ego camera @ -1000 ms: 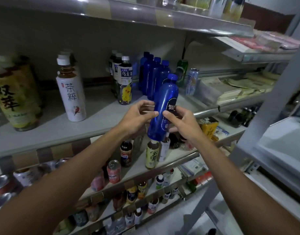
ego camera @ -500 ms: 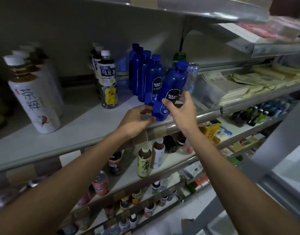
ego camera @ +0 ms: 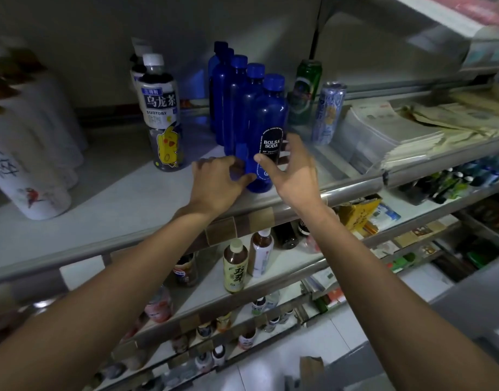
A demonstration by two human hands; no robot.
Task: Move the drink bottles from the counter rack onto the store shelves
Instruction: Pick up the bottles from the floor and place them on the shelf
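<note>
A blue Bolsa Soda bottle (ego camera: 268, 119) stands upright on the grey store shelf (ego camera: 115, 201), at the front of a row of several matching blue bottles (ego camera: 237, 94). My right hand (ego camera: 295, 172) grips its lower half, thumb across the black label and fingers round the right side. My left hand (ego camera: 216, 184) sits low on the bottle's left, fingers curled and thumb against its base. The counter rack is out of view.
A Suntory oolong tea bottle (ego camera: 162, 119) stands left of the blue row, with white tea bottles (ego camera: 31, 170) further left. A green can (ego camera: 306, 91) and a silver can (ego camera: 328, 114) stand to the right, beside stacked papers (ego camera: 389, 131). Lower shelves hold more drinks.
The blue bottle went from tilted in the air before the shelf to upright on it, at the front of the blue row. Both hands followed it forward and stay on it.
</note>
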